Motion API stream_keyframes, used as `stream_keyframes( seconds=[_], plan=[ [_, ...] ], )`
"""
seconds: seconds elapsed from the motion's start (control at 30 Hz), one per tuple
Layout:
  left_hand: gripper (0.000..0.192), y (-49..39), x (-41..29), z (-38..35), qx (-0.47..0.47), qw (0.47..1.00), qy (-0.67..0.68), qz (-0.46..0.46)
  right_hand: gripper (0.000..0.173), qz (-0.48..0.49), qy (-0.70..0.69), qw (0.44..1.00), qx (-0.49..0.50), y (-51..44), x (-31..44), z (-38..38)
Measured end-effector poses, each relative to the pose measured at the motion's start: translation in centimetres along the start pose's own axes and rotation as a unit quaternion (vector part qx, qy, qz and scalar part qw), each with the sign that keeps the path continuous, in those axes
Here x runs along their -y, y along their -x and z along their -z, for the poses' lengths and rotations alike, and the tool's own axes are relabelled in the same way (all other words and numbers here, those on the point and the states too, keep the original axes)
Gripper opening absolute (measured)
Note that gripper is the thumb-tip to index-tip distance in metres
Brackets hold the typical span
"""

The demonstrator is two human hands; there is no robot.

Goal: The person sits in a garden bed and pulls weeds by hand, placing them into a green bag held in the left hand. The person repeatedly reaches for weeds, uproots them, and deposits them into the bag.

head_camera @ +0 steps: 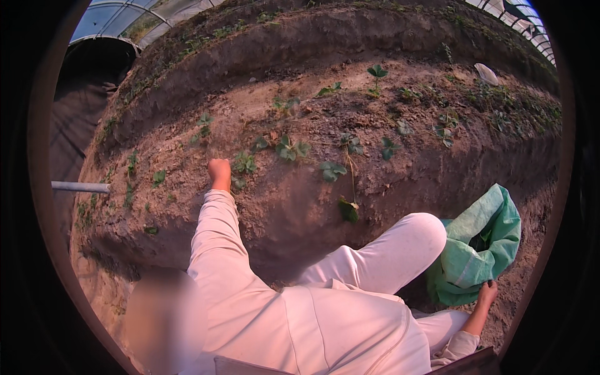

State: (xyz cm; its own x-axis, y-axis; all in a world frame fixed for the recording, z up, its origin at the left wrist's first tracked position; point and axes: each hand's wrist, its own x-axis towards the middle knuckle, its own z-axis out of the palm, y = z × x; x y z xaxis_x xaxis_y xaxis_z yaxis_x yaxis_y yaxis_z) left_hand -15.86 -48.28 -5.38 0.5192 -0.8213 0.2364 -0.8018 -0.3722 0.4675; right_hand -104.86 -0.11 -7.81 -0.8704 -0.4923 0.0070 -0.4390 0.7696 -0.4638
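My left hand (219, 172) reaches out over the raised soil bed, its fingers curled into a fist. It is just left of a small leafy plant (244, 162) that looks like strawberry. The fingertips are hidden, so whether they pinch anything does not show. Low on the right, my right hand (488, 291) grips the lower edge of a green woven plastic sack (504, 234). The sack's mouth gapes, and dark green leaves (483, 239) show inside. It stands beside my bent knee (424, 229) in pale trousers.
More leafy plants (293, 149) are scattered along the soil bed (300, 201). One wilted leaf (348, 209) hangs down its side. A pale pipe (80, 187) juts in at left. A whitish object (486, 74) lies at upper right. Another ridge (300, 42) runs behind, under greenhouse framing (140, 14).
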Motion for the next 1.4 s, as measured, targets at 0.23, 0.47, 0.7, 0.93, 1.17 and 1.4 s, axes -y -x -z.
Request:
stream_keyframes(
  seconds=[0.23, 0.47, 0.7, 0.93, 1.17, 1.4],
  plan=[
    [0.028, -2.6, -4.2, -0.3, 0.227, 0.970, 0.017, -0.089, 0.024, 0.007, 0.042, 0.999, 0.017, 2.2, 3.2, 1.3],
    [0.020, -3.8, -3.3, -1.6, 0.290, 0.951, 0.030, -0.106, 0.023, 0.002, -0.003, 1.000, 0.016, 3.0, 3.0, 1.4],
    [0.021, -3.2, 1.3, -3.0, 0.196, 0.979, 0.048, 0.040, 0.024, 0.001, 0.019, 0.999, 0.037, 3.3, 4.0, 1.9],
    [0.010, 0.5, 2.4, 0.6, -0.006, 0.993, 0.044, 0.108, 0.026, -0.013, 0.022, 0.999, 0.025, 2.5, 2.6, 1.3],
    [0.012, 5.2, -12.3, 6.1, 0.021, 0.902, 0.429, 0.047, 0.034, 0.099, -0.125, 0.953, -0.259, 3.6, 11.1, 3.4],
    [0.015, 25.5, -34.3, 8.1, 0.339, 0.767, 0.461, -0.290, 0.047, 0.337, -0.349, 0.872, 0.063, 13.6, 36.3, 4.2]
  ],
)
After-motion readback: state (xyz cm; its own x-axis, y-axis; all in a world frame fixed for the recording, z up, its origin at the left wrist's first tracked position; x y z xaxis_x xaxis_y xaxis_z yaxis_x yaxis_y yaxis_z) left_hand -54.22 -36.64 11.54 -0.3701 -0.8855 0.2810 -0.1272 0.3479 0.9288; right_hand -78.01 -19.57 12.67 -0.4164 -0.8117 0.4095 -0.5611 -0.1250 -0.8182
